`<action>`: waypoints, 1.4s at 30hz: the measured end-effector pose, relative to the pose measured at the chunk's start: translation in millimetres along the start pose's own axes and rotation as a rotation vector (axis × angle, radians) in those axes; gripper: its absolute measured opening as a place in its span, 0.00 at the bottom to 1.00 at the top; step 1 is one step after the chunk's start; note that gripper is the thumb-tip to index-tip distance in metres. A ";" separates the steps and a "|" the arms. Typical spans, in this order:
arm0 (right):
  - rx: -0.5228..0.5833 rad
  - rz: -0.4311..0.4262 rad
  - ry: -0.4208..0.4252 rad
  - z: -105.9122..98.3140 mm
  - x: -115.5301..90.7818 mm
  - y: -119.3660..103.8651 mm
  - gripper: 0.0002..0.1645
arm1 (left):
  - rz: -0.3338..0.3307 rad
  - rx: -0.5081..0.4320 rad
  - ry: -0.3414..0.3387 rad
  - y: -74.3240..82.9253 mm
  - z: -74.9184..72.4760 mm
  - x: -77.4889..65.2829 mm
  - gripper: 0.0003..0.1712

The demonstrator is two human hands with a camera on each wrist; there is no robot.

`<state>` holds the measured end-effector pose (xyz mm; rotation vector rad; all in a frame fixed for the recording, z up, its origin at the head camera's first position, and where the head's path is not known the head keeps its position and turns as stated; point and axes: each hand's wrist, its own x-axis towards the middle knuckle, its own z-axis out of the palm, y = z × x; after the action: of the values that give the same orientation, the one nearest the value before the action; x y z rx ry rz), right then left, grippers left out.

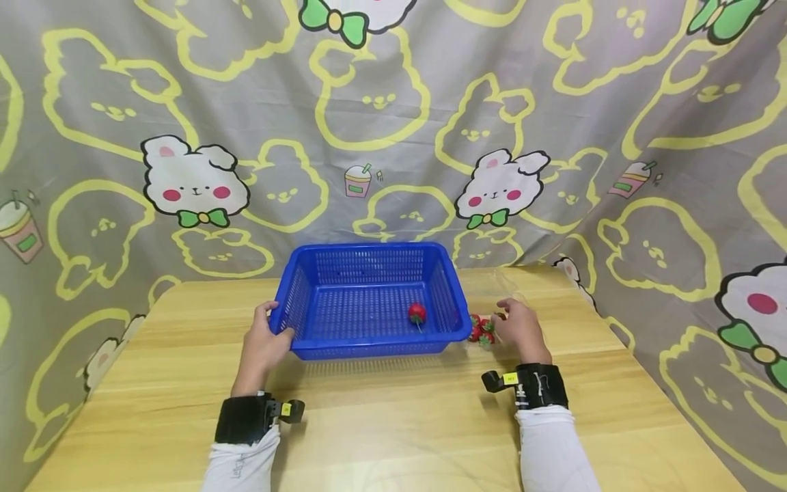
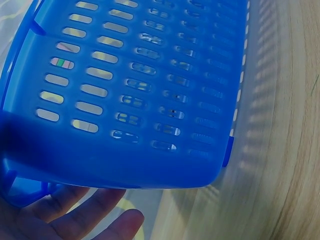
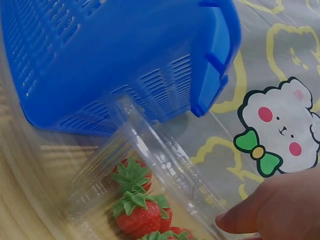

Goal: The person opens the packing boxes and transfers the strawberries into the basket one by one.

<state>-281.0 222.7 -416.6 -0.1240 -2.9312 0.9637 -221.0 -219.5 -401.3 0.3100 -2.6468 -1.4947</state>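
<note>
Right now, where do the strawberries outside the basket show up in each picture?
Head: the strawberries sit right of centre, below the middle, between the basket and the right hand.
Left wrist: not in it.
Right wrist: bottom middle, below the basket and left of the right hand.
Shared landmark: the blue basket, seen in all three.

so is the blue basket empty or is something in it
Not empty: in the head view, one strawberry lies inside the blue basket, toward its right end. The rest of its visible floor is bare.
</note>
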 end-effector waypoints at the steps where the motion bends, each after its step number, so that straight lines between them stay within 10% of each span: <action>1: -0.008 0.001 -0.005 0.8 -0.4 0.6 0.25 | -0.002 -0.003 -0.003 -0.3 0.6 -0.3 0.38; 42: -0.143 0.062 -0.103 6.7 0.5 0.7 0.22 | -0.006 -0.021 -0.007 -1.5 1.5 0.6 0.37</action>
<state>-282.0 219.4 -422.4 -0.1776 -3.1069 0.7897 -221.6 -219.2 -403.3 0.3126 -2.6361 -1.5271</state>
